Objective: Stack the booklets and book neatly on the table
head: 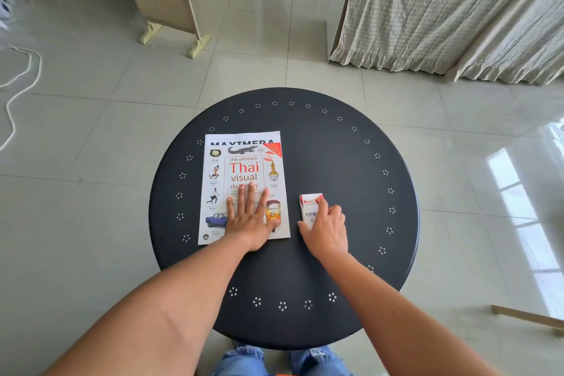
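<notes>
— Fingers (251,195) of the left hand (248,220) lie spread and flat on one book (244,174), the Thai visual dictionary, pinning its lower half to the table (320,146). How many things does the table carry?

— Three can be counted: that one book, a white sheet with "MAXIMERA" printed across it (244,138) peeking out from under the book's top edge, and one small white-and-red booklet (309,207). The book sits around nine o'clock on the round dark top, its long edges running from six toward twelve.

— And the booklet?

— Just right of the table's centre, toward three o'clock, apart from the book with a strip of bare table between them. It lies flat, letters "VES" showing.

— What is the right hand (328,230) doing?

— It rests over the booklet's right and near side, thumb at the lower left corner, index finger reaching to the top right corner, the other fingers curled. Whether it truly grips or merely touches cannot be told.

— Two hands, then?

— Two bare forearms, both coming in from six o'clock.
</notes>
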The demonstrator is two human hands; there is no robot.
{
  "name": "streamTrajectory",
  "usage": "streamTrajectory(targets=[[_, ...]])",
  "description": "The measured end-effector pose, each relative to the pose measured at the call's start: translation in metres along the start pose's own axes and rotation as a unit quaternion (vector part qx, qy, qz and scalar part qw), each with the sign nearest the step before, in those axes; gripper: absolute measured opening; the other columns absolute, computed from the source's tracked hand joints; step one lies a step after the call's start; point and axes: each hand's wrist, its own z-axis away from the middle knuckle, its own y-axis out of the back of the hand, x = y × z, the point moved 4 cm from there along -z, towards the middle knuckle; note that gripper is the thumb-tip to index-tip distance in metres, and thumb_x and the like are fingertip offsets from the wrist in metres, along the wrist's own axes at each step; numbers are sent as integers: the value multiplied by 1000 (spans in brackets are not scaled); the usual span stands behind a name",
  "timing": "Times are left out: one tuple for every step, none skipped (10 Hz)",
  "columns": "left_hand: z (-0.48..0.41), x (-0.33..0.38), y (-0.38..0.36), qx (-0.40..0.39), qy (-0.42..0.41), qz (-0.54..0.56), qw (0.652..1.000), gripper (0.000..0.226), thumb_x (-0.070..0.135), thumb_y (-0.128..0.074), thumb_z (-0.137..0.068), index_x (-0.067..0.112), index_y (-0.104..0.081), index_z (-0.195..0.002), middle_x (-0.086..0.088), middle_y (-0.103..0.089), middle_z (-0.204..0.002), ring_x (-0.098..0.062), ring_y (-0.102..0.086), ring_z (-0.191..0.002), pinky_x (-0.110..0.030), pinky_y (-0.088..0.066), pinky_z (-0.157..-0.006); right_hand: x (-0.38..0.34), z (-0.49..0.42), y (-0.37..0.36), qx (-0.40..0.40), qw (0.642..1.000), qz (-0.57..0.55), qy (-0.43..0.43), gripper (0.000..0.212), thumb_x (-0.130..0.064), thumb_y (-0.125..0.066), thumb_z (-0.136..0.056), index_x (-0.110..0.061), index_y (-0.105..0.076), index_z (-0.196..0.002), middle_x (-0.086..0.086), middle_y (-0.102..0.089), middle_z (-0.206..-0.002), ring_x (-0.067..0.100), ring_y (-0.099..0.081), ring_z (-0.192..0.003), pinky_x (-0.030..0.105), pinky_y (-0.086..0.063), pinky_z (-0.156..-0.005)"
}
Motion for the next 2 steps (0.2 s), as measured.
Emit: streamTrajectory(targets=[[-1,0,1,7,5,0,1000,80,65,-16,-91,33,40,-139,-4,52,-144,-24,50,-130,-54,24,-111,1,1,7,27,999,-24,8,74,-54,-59,-85,-22,-30,-144,10,-43,-126,29,-44,-116,37,-43,-97],[-3,0,-1,10,0,6,1000,79,64,-16,-91,33,39,-139,-4,50,-146,-24,49,-131,-54,24,-111,0,1,33,81,989,-123,-2,69,-50,-62,-85,-22,-36,-142,9,-44,-131,28,-41,-122,39,-41,-101]])
